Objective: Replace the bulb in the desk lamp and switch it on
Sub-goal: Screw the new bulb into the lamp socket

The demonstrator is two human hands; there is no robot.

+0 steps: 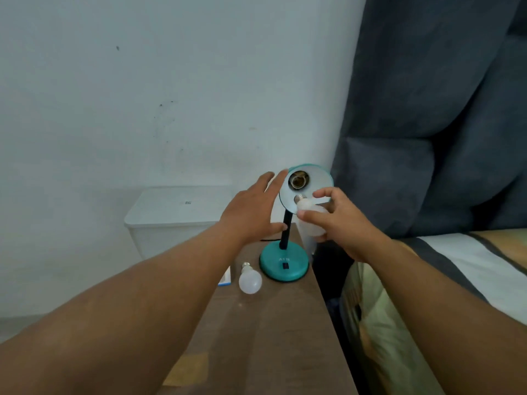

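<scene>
The desk [273, 332] looks like smooth brown wood with a dull sheen, the lamp base [284, 265] glossy teal, both bulbs [250, 281] frosted matt white with metal caps, and the curtain [427, 109] grey cloth.

You're in a bedroom, a home and no workplace. At your three o'clock a bed [462, 252] runs alongside you, its cover striped white, grey and tan, with a pale green pillow [379, 323] tucked down against its near edge. Up at one o'clock a padded grey headboard [427, 124] climbs the corner in soft, bulging panels. Straight ahead at twelve o'clock there's a plain painted wall [142, 95], scuffed here and there. The narrow brown bench [271, 337] under your arms sits pressed against the bed like a bedside stand, carrying a small teal desk lamp [285, 260]. At eleven o'clock, a white lidded plastic bin [171, 218] stands against the wall.
</scene>
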